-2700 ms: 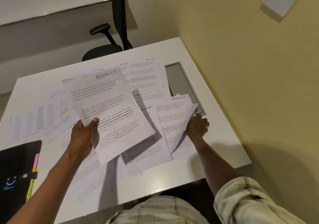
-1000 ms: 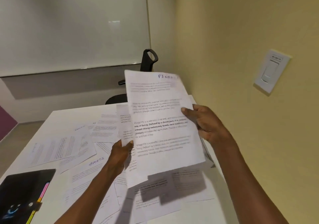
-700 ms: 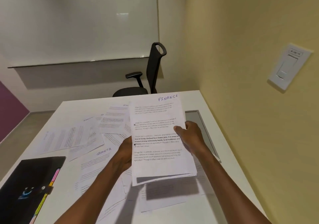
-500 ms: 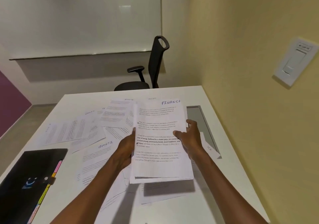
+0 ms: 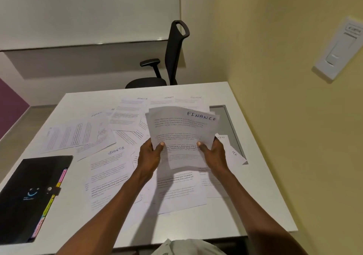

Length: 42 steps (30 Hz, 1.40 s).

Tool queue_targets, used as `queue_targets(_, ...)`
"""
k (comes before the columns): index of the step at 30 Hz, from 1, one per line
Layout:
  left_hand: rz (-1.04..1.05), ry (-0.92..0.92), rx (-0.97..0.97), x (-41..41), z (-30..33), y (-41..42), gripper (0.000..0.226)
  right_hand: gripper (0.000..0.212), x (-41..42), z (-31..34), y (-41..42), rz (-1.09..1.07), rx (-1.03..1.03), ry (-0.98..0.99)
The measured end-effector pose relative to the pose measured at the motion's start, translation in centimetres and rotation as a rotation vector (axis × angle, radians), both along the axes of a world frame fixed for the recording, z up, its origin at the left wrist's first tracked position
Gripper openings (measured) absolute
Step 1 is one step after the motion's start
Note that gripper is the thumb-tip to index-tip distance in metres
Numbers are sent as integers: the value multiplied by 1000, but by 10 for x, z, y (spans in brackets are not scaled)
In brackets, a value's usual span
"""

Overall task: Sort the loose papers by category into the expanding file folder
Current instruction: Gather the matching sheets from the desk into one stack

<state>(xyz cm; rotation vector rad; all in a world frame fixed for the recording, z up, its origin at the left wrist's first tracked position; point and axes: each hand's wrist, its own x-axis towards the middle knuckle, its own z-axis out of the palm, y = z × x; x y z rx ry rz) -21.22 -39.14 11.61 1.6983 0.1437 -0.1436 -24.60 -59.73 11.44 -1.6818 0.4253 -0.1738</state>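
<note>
Both thumbs press the face of my FINANCE stack [image 5: 182,136], left hand [image 5: 149,156] and right hand [image 5: 215,156] curled round its lower edges, held above the table [image 5: 255,195] | loose papers [image 5: 110,168] spread beneath | black expanding file folder [image 5: 29,195] closed, flat, far left

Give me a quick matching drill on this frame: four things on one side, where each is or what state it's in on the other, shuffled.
1. FINANCE sheets
2. folder
3. SPORTS sheet
4. chair

a. shut, at the table's near left
b. behind the table's far edge
c. held in both hands
d. flat on the table, left of the left hand

Pairs: 1-c, 2-a, 3-d, 4-b
</note>
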Motion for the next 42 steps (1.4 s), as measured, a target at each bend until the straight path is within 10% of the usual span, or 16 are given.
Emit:
queue_targets(27, -44, 34, 250, 1, -24, 76, 35, 37, 20, -34, 59, 246, -16, 147)
queue_targets(42, 389, -6, 253, 58, -26, 303, 36, 58, 4, -151, 151, 922, -1186, 513)
